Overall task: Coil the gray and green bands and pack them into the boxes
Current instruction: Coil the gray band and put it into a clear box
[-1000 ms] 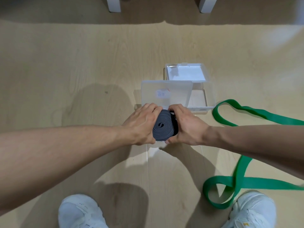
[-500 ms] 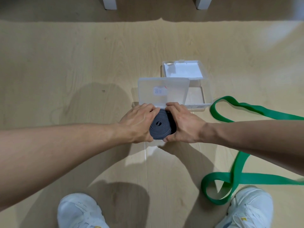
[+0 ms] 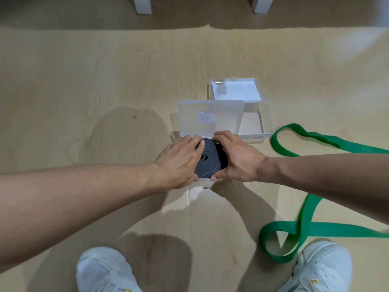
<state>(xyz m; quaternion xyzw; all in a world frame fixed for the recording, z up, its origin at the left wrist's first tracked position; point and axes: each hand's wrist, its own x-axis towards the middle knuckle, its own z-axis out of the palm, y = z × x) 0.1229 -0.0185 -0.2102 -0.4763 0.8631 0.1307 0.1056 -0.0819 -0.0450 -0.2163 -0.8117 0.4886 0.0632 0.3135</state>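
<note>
The gray band (image 3: pixel 208 160) is wound into a tight flat coil, held between both hands just above the floor. My left hand (image 3: pixel 179 160) cups its left side and my right hand (image 3: pixel 236 157) cups its right side. It sits over the near clear plastic box (image 3: pixel 210 119), whose raised lid stands right behind my fingers; the box's base is hidden by my hands. A second clear box (image 3: pixel 266 114) stands open behind it to the right. The green band (image 3: pixel 311 207) lies uncoiled in loose loops on the floor at the right.
I am standing on a light wooden floor (image 3: pixel 84 91). My white shoes (image 3: pixel 105 270) (image 3: pixel 324 266) show at the bottom edge, the right one touching the green band. Two white furniture legs (image 3: pixel 144 5) (image 3: pixel 262 4) stand at the far edge.
Both hands have lowered the gray coil and turned it flatter, and it now sits closer to the near box's lid.
</note>
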